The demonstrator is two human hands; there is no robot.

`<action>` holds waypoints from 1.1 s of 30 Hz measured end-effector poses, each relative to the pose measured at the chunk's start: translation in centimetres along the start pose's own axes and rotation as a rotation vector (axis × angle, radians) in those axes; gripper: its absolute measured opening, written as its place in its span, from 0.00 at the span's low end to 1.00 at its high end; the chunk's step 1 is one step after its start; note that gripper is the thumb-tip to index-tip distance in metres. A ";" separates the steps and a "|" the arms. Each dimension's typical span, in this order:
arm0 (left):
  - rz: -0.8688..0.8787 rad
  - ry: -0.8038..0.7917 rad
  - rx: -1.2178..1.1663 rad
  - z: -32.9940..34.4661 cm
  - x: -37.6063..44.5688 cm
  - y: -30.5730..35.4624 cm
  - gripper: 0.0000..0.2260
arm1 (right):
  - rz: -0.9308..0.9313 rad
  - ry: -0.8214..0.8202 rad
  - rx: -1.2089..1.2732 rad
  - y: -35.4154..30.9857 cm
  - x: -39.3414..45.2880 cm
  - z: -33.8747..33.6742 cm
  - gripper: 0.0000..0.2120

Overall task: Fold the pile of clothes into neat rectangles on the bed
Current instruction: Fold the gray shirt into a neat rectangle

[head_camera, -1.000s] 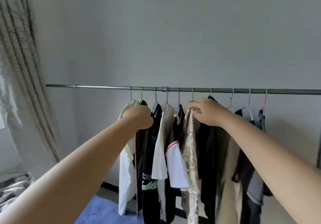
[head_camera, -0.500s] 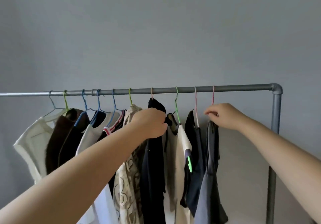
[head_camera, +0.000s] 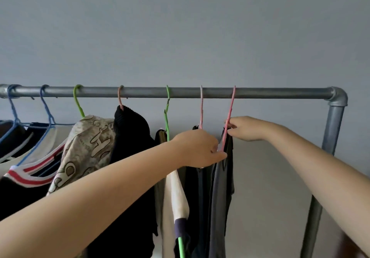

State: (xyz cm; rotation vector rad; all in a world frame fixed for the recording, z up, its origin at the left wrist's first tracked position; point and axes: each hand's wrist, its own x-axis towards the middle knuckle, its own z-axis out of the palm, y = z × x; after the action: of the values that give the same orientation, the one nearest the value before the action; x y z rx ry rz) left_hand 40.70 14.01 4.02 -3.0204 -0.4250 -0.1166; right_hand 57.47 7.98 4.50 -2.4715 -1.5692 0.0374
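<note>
Several garments hang on coloured hangers from a grey metal rail (head_camera: 180, 92). The rightmost one is a dark grey garment (head_camera: 221, 187) on a pink hanger (head_camera: 230, 113). My right hand (head_camera: 247, 128) pinches that hanger's neck just above the garment's top. My left hand (head_camera: 197, 150) grips the lower end of the same pink hanger at the garment's left shoulder. To the left hang a black garment on a second pink hanger (head_camera: 201, 107), a cream top (head_camera: 174, 193) on a green hanger (head_camera: 167, 113), a black knit (head_camera: 132, 149) and a beige patterned shirt (head_camera: 88, 149).
The rail bends down into a grey upright post (head_camera: 332, 137) at the right. A plain grey wall (head_camera: 180, 27) stands behind. More clothes on blue hangers (head_camera: 47, 107), one with a red-striped collar (head_camera: 30, 174), fill the left. No bed is in view.
The view has swung right and drawn nearer to the rail's end. My left hand has left the black knit and reached right to the last pink hanger, where my right hand stays.
</note>
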 end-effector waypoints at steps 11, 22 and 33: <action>-0.061 -0.142 0.002 1.0 3.1 -0.6 0.12 | -0.343 0.069 0.083 1.6 4.9 1.8 0.22; -0.497 0.118 -0.292 1.6 -2.9 -1.6 0.12 | -0.598 0.367 0.292 -3.5 5.1 1.6 0.19; -0.946 0.302 -0.364 1.0 -19.8 -1.1 0.14 | -1.033 -0.091 0.497 -17.3 -2.8 1.4 0.11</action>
State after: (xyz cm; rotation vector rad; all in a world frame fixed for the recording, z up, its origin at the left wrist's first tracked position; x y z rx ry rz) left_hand 21.44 9.76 1.34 -2.7216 -1.8985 -0.7544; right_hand 40.66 12.83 6.16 -1.1273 -2.3152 0.3231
